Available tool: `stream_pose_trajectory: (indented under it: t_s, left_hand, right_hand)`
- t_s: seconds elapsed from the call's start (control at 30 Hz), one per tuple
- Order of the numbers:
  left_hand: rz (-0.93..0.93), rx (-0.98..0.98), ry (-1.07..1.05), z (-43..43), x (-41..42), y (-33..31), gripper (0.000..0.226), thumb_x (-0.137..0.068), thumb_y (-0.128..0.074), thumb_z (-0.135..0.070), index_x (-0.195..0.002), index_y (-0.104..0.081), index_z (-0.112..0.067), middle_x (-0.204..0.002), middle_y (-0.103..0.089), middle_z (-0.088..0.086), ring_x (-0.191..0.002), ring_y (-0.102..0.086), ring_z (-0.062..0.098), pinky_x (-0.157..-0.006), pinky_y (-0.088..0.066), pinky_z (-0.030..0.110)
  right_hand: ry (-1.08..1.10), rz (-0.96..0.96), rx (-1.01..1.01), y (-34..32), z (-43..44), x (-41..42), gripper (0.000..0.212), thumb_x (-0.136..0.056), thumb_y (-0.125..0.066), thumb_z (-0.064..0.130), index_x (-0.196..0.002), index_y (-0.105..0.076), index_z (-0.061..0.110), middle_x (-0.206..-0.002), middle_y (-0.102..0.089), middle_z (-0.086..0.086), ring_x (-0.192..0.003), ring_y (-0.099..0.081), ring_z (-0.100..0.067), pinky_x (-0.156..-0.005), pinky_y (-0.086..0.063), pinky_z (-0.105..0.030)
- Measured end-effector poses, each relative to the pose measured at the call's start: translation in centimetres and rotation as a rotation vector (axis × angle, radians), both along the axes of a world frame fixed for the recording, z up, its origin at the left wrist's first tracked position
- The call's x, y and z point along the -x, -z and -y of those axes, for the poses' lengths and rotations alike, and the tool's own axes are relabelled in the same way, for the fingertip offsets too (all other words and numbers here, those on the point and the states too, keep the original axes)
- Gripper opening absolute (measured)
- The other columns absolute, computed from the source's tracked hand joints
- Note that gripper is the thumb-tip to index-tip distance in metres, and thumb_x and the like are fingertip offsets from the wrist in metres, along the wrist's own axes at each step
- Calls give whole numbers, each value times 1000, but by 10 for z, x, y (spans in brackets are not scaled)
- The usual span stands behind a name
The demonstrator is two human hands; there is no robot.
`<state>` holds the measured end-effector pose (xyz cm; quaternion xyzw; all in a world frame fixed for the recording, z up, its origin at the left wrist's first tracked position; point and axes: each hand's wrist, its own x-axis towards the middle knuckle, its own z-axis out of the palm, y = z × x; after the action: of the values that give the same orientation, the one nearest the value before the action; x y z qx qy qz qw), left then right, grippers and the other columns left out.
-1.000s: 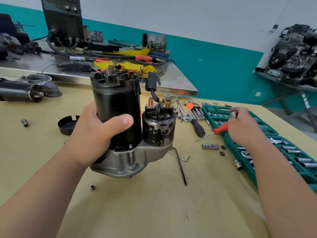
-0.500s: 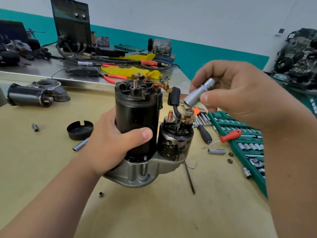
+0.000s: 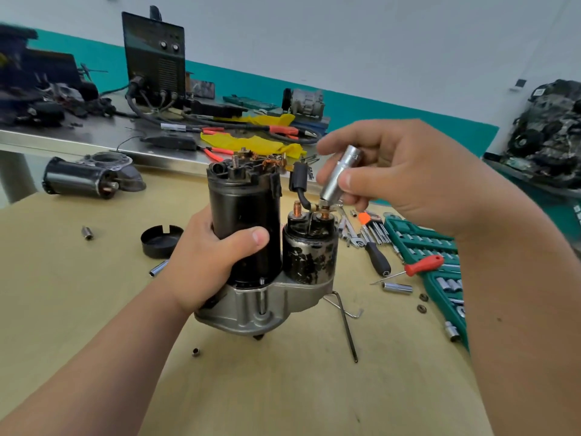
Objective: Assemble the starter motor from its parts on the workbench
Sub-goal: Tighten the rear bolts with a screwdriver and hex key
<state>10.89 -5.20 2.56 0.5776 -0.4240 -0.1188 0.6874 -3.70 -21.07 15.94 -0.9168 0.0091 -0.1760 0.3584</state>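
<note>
While your left hand (image 3: 207,262) wraps round the black body of the starter motor (image 3: 245,215), thumb across the front and the other fingers curled out of sight behind it, the unit stands upright in the middle of the workbench (image 3: 283,388). Its aluminium nose housing (image 3: 261,306) is at the bottom, though whether it rests on the surface or hangs just above it I cannot tell. Your right hand (image 3: 408,177) pinches a deep socket (image 3: 341,174) between thumb and fingertips. The socket is tilted, with its lower end touching the nut on the right-hand terminal stud (image 3: 323,212) of the solenoid (image 3: 309,253), where the black motor lead (image 3: 298,180) comes down to its lug. You appear to be at the step of securing that lead to the solenoid, running the nut down by hand. Next, bring the socket upright, in line with the stud, so it drops squarely over the hex. Then twist it between your fingers while your left hand stops the body from turning. Watch that the lug does not swing toward the bare copper stud (image 3: 297,209) beside it. Finger-tight is probably not enough, so you may need a driver from the green socket case (image 3: 418,243) to your right. The black end cap (image 3: 162,245) lies on the bench to your left, not yet fitted, with the brush end open at the top.
</note>
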Motion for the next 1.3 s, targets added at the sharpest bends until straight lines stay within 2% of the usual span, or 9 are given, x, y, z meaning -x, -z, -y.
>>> stream_pose_trajectory:
  t_s: [0.33, 0.53, 0.63, 0.8, 0.87, 0.97, 1.1, 1.2, 1.3]
  left_hand:
    - [32, -36, -36, 4, -1, 2, 50, -61, -69, -49, -99, -66, -16, -90, -71, 11, -86, -71, 27, -75, -58, 42]
    - [39, -29, -26, 5, 0, 1, 51, -61, -69, -48, -100, -66, -16, -92, -71, 12, -88, -71, 28, -76, -57, 43]
    - [39, -22, -35, 6, -1, 1, 46, -62, -68, -47, -97, -67, -18, -89, -72, 7, -86, -71, 22, -72, -57, 34]
    - [52, -4, -16, 5, -1, -1, 37, -66, -67, -46, -94, -67, -22, -85, -72, -1, -83, -71, 18, -67, -54, 25]
    - [45, 13, -10, 5, 0, -2, 33, -66, -67, -45, -93, -68, -25, -85, -72, -2, -83, -71, 18, -67, -54, 26]
    - [60, -4, -13, 6, 1, -2, 38, -64, -68, -45, -94, -68, -21, -85, -71, 2, -83, -71, 20, -67, -54, 26]
    - [85, -15, -32, 7, 2, -2, 48, -64, -68, -47, -97, -64, -12, -87, -69, 10, -83, -70, 21, -69, -57, 28]
    - [77, -10, -36, 6, 2, -1, 47, -63, -68, -47, -98, -65, -15, -90, -69, 11, -85, -70, 20, -70, -58, 28]
    - [65, -8, -39, 5, 3, 0, 45, -62, -69, -48, -98, -66, -20, -90, -71, 7, -87, -71, 20, -72, -57, 29]
  right_hand:
    - [112, 99, 47, 14, -3, -8, 6, -83, -69, 23, -88, -67, 21, -65, -68, 3, -54, -60, -4, -54, -53, -20]
    - [136, 138, 43, 29, -2, -9, 14, -79, -69, 36, -87, -66, 25, -65, -61, 7, -52, -51, -1, -53, -49, -24]
    - [113, 79, 80, 28, 2, -9, 42, -78, -57, 56, -90, -67, 17, -70, -62, -5, -55, -52, -16, -55, -49, -34]
    - [-13, 23, -80, 30, 16, -5, 19, -83, -56, 27, -93, -72, 31, -80, -65, -16, -62, -54, -17, -56, -46, -29]
    - [23, 60, -23, 33, 15, -7, 13, -82, -65, 37, -88, -69, 27, -68, -64, -1, -56, -51, -6, -55, -43, -24]
    - [85, 13, 1, 34, 15, -9, 40, -73, -63, 57, -86, -63, 19, -65, -58, 6, -56, -50, -6, -56, -45, -26]
    - [0, 43, -92, 32, 14, -4, 12, -83, -61, 33, -90, -69, 28, -75, -67, -3, -62, -55, -10, -57, -46, -25]
    - [133, 130, 72, 35, 14, -9, 30, -74, -70, 53, -76, -63, 24, -61, -60, 8, -52, -46, 1, -51, -40, -13]
    - [67, 88, -29, 34, 10, -5, 26, -80, -61, 53, -90, -63, 29, -75, -66, 3, -65, -56, -14, -59, -46, -26]
